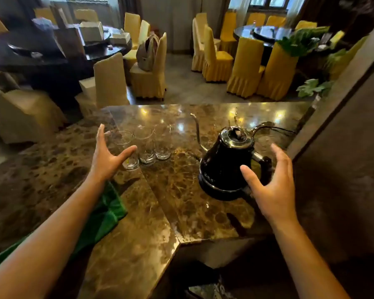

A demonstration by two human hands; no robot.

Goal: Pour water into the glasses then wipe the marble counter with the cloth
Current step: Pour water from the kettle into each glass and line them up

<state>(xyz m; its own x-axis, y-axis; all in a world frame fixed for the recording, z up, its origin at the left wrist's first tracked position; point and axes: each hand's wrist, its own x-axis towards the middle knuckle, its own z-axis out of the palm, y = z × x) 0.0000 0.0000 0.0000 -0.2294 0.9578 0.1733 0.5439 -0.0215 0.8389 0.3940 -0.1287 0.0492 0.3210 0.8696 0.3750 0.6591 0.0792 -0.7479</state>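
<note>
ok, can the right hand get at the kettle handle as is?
Probably yes. The right hand is open beside the kettle, on the handle side, with nothing between them. The glasses stand off toward the left.

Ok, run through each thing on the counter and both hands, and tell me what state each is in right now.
Left hand: open, fingers spread, holding nothing, near the glasses.
Right hand: open, empty, beside the kettle handle.
Kettle: upright on its base, lid on, not lifted.
Three glasses: upright in a row, apparently empty.
Green cloth: lying crumpled on the counter, untouched.
Marble counter: glossy; wetness cannot be told.
</note>
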